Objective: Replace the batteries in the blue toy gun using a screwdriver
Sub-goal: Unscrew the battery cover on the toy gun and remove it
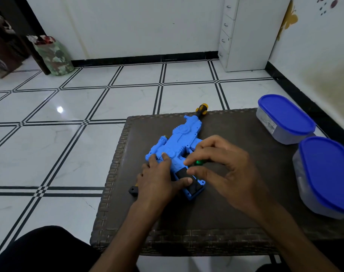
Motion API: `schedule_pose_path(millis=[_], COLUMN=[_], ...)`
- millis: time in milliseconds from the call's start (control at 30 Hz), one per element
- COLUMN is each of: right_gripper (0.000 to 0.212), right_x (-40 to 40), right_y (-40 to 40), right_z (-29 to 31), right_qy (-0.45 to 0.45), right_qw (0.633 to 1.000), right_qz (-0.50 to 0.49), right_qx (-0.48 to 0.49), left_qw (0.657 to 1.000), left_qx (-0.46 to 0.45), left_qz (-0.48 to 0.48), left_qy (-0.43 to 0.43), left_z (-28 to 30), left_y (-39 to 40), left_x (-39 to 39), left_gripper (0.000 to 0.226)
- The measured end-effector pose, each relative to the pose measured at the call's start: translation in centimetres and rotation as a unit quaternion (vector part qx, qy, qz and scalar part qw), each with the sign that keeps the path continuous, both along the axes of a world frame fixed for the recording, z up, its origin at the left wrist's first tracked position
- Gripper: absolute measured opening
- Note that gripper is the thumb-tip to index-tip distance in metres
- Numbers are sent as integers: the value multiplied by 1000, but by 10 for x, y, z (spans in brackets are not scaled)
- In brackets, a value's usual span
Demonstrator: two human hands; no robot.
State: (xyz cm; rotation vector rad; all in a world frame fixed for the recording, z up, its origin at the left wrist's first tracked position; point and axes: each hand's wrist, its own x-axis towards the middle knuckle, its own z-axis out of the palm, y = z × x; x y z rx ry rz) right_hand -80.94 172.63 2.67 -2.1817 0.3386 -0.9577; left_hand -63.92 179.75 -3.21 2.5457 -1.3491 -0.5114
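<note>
A: Head view: the blue toy gun lies flat on the dark woven-edged table, just right of the frame's centre, barrel tip pointing to the upper right. The left hand presses down on the stock end, fingers fairly straight, thumb lying along the grip.

B: And the right hand?

A: Its fingers curl round something small and green directly over the gun's body; probably the screwdriver handle, though the shaft and tip are hidden. The dark panel on the grip looks like the battery cover.

B: So which step?

A: Likely working the cover's screw, loosening or tightening; the frame cannot say which. The next move calls for a steady gun and the tip kept seated square in the screw.

B: What else is there?

A: Two clear tubs with blue lids stand at the table's right edge. A small dark piece lies by the left wrist. Beyond is white tiled floor with black lines, a white drawer unit in the upper right, and a patterned bag in the upper left.
</note>
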Motion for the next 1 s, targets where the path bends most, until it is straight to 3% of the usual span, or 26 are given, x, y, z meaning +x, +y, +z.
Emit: schedule_pose_path(millis=[167,467,633,1000], right_gripper=[35,20,32,36], right_x=[-2,0,-2,-7], right_y=[1,-3,-3,-2], right_z=[1,-2,-4,1], right_qy=[-1,0,-15,-33], right_qw=[998,1000,998,996], right_qz=[23,-2,12,6], right_qx=[63,7,66,87], left_qw=[1000,1000,1000,1000], left_qx=[6,-2,5,3], left_qz=[4,-3,-2,-2], left_qy=[-10,3,-18,-11], left_z=[-3,1,0,-2], left_y=[-1,0,-1,0], left_x=[-1,0,-2,-1], left_gripper=[103,99,103,105])
